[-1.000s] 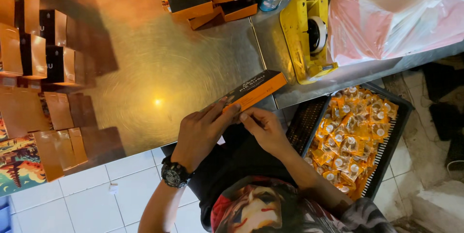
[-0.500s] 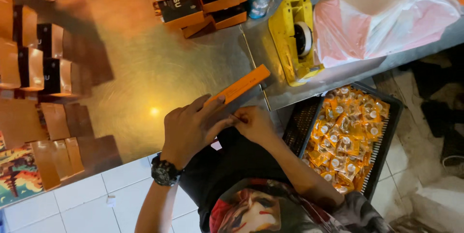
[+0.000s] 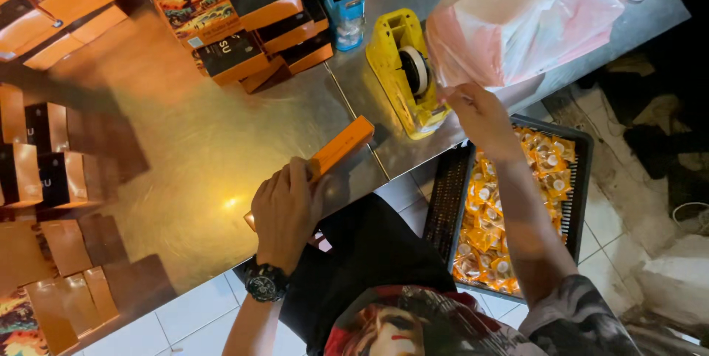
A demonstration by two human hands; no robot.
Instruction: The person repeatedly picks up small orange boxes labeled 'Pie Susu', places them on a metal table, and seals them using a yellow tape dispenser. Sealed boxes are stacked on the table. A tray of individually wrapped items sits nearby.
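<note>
Your right hand has left orange box, now at yellow tape dispenser, upper centre, fingers pinched together. Left hand clamps box on steel table, frame centre: taping stage begins.

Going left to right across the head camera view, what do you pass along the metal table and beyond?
Folded orange cartons → left hand on the long orange box → yellow tape dispenser → right hand → black crate of sachets.

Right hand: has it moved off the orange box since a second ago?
Yes. The right hand left the orange box and now reaches up beside the yellow tape dispenser.
</note>
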